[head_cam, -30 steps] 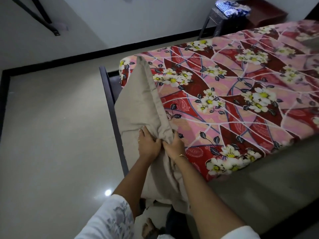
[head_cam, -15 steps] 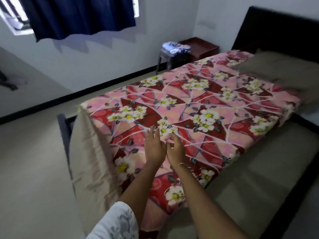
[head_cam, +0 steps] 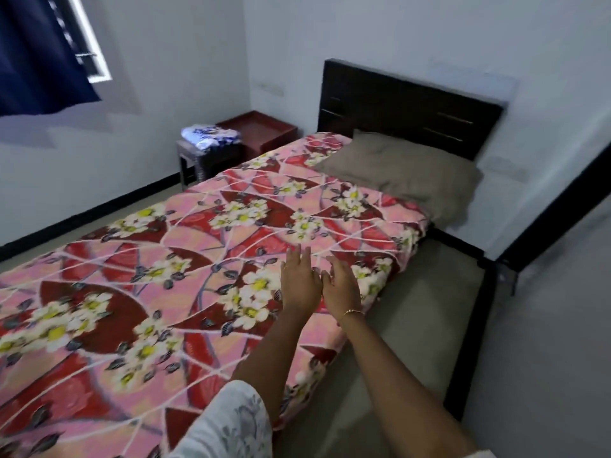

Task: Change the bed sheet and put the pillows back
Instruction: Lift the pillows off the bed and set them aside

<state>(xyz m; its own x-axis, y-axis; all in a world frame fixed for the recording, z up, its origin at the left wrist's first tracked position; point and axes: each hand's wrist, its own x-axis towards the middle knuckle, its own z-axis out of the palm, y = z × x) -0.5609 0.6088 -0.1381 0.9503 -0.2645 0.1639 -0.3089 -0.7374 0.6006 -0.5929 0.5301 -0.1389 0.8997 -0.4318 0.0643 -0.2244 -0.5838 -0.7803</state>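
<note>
Hands: left hand [head_cam: 300,281] and right hand [head_cam: 340,285] side by side, fingers straight and holding nothing, over the sheet [head_cam: 185,259].
Pillow: one brown pillow [head_cam: 400,170] lies at one o'clock against the headboard [head_cam: 406,107]; no other in view.
Risk: a hard sweep could likely drag the sheet off its three-o'clock edge — bare mattress [head_cam: 413,325] shows there.
Room: open floor [head_cam: 545,342] at three o'clock; stool [head_cam: 205,157] at eleven.

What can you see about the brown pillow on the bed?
The brown pillow lies flat at the head of the bed, up against the dark headboard. Its cover looks like soft plain cloth, a bit wrinkled and saggy, with no pattern. It rests on the flowery sheet, and its far corner hangs past the sheet's edge. Neither hand touches it.
</note>
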